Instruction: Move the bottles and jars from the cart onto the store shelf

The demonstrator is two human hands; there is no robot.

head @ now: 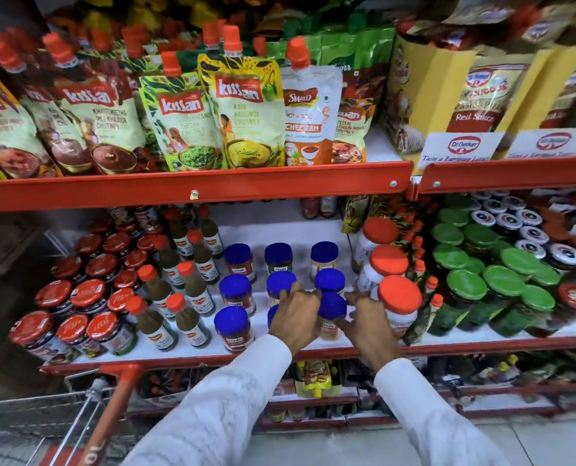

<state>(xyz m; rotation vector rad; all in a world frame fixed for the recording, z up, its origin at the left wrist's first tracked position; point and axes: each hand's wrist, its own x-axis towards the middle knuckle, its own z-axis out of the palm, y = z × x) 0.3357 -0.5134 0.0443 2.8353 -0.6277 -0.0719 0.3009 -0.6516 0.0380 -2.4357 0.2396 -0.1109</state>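
- the middle white shelf board with a red front lip (280, 230) runs across the centre of the frame; a bare white strip stays open behind the blue-capped jars, up to the back wall.
- the small glass jars with blue plastic caps (236, 287) stand in three files; nine caps can be counted, one of them half hidden under the left hand.
- the left hand (295, 314), in a white sleeve, lies over the front jar of the middle file, fingers (285, 294) curled loosely around it; whether they grip it i cannot tell.
- the right hand (364, 317), also white-sleeved, sits just right of the front jar of the right file (332, 314), thumb touching its side, fingers spread and partly open, holding nothing fully.
- just right of that hand stand three white plastic jars with orange lids (399, 294), close enough to leave a narrow gap only.
- left of the blue caps are slim bottles of dark green sauce with orange caps (192, 287), about nine, then red-lidded glass jars (88, 294) packed to the shelf's left end.
- green-lidded jars (501, 280) fill the right bay.
- the upper red shelf edge (192, 186) overhangs, carrying spouted chutney pouches (246, 105).
- the wire cart with an orange handle (111, 408) sits at lower left, just below the shelf lip.
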